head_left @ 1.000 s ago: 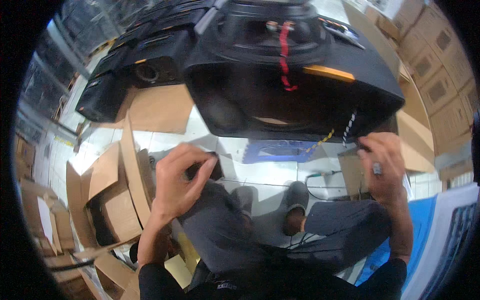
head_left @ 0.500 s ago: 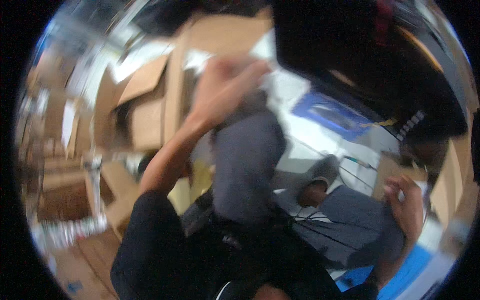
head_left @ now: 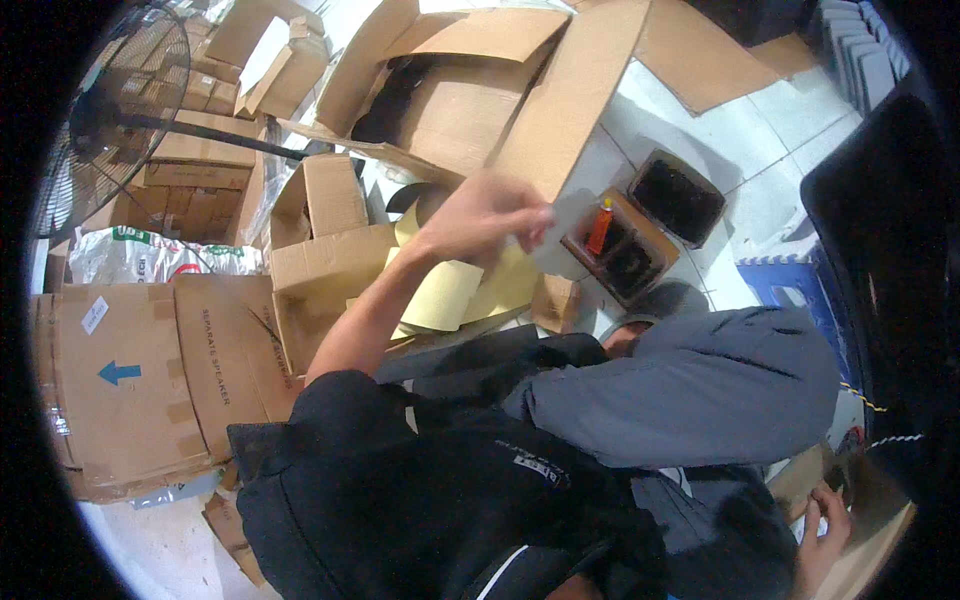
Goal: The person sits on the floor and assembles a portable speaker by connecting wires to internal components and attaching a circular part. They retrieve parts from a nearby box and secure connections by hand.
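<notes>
Left hand (head_left: 480,215) raised over yellow sheets (head_left: 450,290), grip blurred, hold cannot tell. Small tray (head_left: 622,240) just right. Right hand (head_left: 822,535) near right, fingers curled on cardboard edge (head_left: 870,540).

Two hands are showing: the left hand (head_left: 480,215) and the right hand (head_left: 822,525); one black fan (head_left: 105,110) is standing at the upper left; two small open trays are lying on the floor, one brown tray (head_left: 622,245) and one dark tray (head_left: 678,196); one orange marker (head_left: 599,226) is lying in the brown tray; one blue mat (head_left: 792,295) is lying beside them; several yellow sheets (head_left: 470,290) are overlapping, too many to count exactly.
</notes>
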`<state>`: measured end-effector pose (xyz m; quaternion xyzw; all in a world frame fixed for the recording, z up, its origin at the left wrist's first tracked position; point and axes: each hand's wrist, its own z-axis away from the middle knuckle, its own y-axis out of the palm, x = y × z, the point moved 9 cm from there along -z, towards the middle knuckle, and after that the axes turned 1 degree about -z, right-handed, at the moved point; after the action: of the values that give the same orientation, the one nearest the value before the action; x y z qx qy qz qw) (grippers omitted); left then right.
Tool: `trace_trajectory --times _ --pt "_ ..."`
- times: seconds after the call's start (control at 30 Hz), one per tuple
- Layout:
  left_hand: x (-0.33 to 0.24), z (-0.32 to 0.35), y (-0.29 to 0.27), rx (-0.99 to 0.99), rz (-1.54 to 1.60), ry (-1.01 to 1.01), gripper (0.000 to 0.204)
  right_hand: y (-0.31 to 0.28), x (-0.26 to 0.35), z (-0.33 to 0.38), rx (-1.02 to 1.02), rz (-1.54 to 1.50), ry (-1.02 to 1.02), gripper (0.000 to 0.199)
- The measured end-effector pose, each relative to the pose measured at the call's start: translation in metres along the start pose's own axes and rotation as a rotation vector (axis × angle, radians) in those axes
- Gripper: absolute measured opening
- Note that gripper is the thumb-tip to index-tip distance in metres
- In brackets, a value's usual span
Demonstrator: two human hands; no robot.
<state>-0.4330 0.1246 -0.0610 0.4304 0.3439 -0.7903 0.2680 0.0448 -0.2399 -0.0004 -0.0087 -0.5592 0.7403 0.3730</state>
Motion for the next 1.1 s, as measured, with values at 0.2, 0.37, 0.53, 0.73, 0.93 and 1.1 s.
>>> trace_trajectory --times 0.2,0.37,0.53,0.73,0.93,1.1 --pt "0.091 0.036 -0.081 -0.147 -0.099 -0.115 0.025 -0.005 0.023 0.001 0.041 0.03 -0.048 0.028" --pt "0.18 0.069 -0.163 -0.502 -0.366 -0.39 0.028 -0.004 0.03 -0.003 0.034 0.124 -0.059 0.031" --pt "0.22 0.073 -0.173 -0.605 -0.218 -0.363 0.026 -0.004 0.03 -0.003 0.04 0.072 -0.005 0.038" --pt "0.196 0.064 -0.167 -0.631 -0.286 -0.306 0.03 -0.003 0.029 -0.001 0.044 0.091 0.074 0.041" --pt "0.13 0.054 -0.131 -0.449 -0.315 -0.302 0.029 -0.003 0.032 0.001 0.058 0.006 0.081 0.04" --pt "-0.015 0.041 -0.15 -0.208 -0.362 0.212 0.032 0.001 0.032 -0.004 0.11 -0.024 0.135 0.042"
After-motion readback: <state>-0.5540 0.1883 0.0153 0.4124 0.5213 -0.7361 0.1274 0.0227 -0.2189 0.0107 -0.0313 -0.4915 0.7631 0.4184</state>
